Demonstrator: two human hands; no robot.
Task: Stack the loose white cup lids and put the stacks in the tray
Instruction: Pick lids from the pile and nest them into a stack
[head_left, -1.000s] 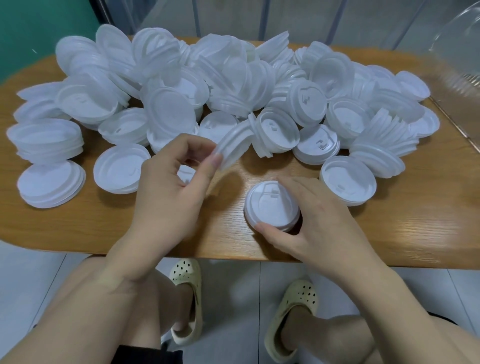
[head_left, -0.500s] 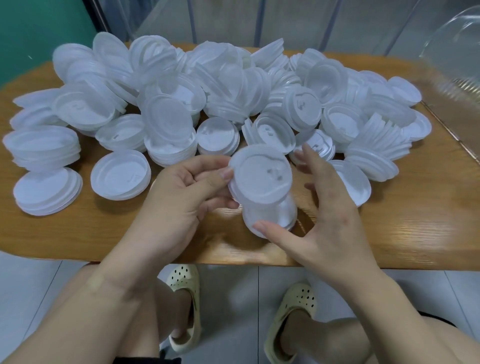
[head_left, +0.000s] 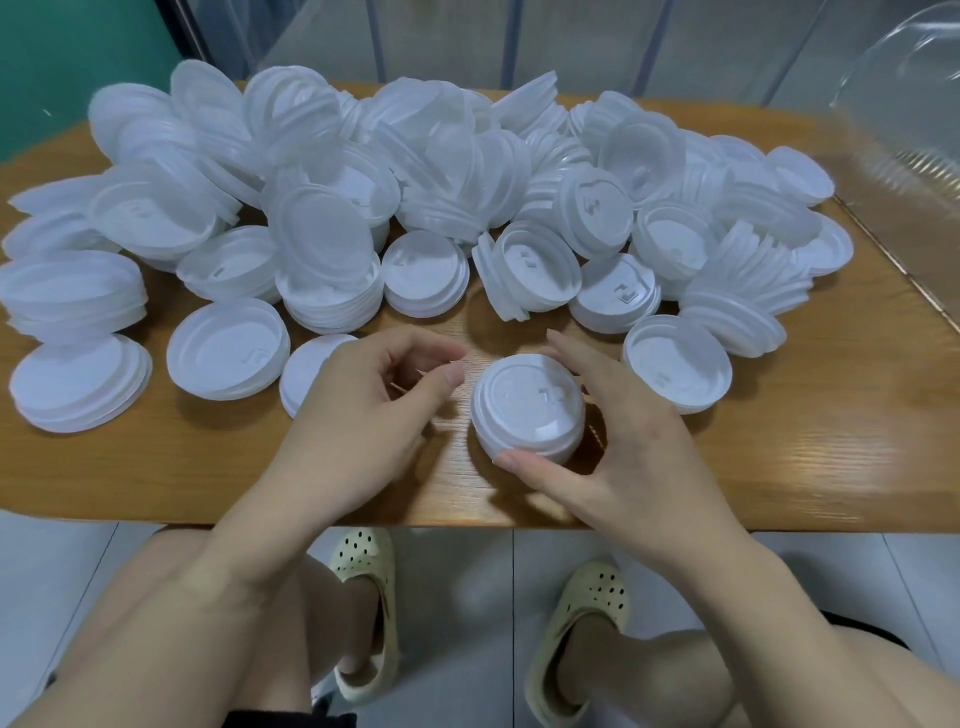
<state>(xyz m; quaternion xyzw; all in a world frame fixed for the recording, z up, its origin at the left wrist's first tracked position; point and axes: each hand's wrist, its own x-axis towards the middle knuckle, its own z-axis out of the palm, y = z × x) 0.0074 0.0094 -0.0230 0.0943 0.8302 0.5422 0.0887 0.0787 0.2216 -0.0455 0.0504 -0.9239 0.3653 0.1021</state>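
short stack of white cup lids (head_left: 527, 410) between right fingers (head_left: 524, 462), left hand (head_left: 358, 415) empty, loosely curled

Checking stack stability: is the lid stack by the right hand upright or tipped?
Upright. The lid stack sits flat on the table, top lid level, right hand curled round it.

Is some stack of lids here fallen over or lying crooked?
Yes. One short stack behind the hands lies tipped on its side, and another at the right leans fanned out. The stack between the left hand and right hand stands straight.
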